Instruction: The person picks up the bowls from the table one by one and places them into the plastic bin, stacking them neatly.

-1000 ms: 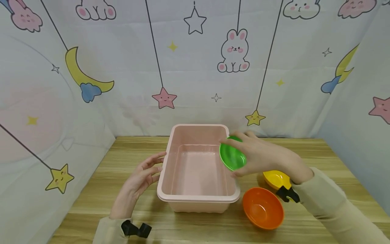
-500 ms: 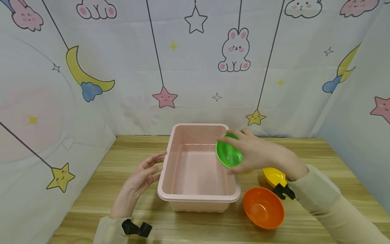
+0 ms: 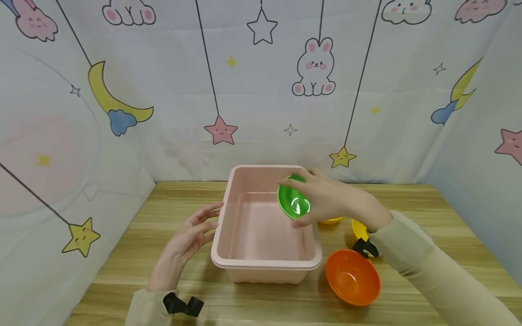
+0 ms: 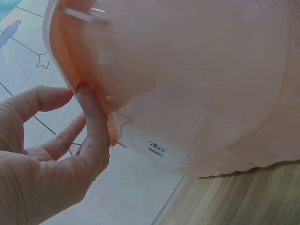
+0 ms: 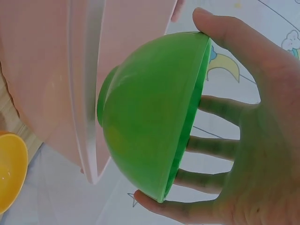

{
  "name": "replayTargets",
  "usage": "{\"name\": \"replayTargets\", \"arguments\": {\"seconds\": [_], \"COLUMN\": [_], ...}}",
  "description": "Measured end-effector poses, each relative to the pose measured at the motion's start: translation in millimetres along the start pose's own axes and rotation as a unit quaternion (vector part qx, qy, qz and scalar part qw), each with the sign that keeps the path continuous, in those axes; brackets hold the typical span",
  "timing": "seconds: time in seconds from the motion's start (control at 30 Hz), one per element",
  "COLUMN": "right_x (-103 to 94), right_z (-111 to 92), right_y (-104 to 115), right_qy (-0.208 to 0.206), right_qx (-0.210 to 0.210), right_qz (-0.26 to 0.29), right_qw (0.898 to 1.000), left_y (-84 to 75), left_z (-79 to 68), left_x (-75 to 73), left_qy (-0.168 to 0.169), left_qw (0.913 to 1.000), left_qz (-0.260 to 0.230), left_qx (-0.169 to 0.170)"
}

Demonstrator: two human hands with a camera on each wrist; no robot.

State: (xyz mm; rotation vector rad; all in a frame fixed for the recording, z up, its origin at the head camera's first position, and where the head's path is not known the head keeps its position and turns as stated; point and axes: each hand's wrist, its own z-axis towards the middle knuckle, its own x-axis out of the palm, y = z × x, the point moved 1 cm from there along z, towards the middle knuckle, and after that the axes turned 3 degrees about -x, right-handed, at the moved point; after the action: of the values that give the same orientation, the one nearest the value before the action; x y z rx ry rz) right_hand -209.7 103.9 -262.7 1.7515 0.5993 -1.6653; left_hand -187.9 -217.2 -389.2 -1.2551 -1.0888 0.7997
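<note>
My right hand (image 3: pixel 326 197) grips a green bowl (image 3: pixel 291 199) by its rim, thumb and fingertips at opposite sides. Tilted, the bowl hangs over the right part of a pink plastic tub (image 3: pixel 265 265). The right wrist view shows the outside of the green bowl (image 5: pixel 140 112), its foot ring towards the tub's rim (image 5: pixel 89 117). My left hand (image 3: pixel 191 233) rests its fingertips at the tub's left rim from outside. In the left wrist view the fingers (image 4: pixel 93 122) lie loosely bent against the rim's edge and underside.
An orange bowl (image 3: pixel 352 277) stands on the wooden table (image 3: pixel 183 299) right of the tub. Behind it are yellow bowls (image 3: pixel 359 230), partly hidden by my right arm; another yellow edge (image 3: pixel 331 221) shows beside the tub. A patterned white cloth (image 3: pixel 261 99) hangs behind the table.
My right hand has carried the green bowl leftward, from the tub's right rim to farther over its inside. A second yellow edge has come into view. The left hand has stayed at the rim.
</note>
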Motion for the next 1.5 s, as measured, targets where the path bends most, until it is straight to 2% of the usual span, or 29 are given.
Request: {"name": "replayTargets", "arguments": {"seconds": [0.83,1.23,1.5], "right_x": [6.6,9.0,11.0], "right_z": [34,54,67], "right_y": [0,8,10], "right_qy": [0.034,0.046,0.063], "right_qx": [0.01,0.005,0.019], "right_qz": [0.004,-0.021,-0.027], "right_qw": [0.999,0.999,0.997], "left_y": [0.7,0.9,1.1], "left_z": [-0.9,-0.9,-0.1], "left_x": [0.9,1.5,1.7], "left_qy": [-0.002,-0.008,-0.011], "left_qw": [1.0,1.0,0.9999], "left_qz": [-0.01,-0.005,-0.004], "left_qx": [0.0,-0.002,-0.004]}}
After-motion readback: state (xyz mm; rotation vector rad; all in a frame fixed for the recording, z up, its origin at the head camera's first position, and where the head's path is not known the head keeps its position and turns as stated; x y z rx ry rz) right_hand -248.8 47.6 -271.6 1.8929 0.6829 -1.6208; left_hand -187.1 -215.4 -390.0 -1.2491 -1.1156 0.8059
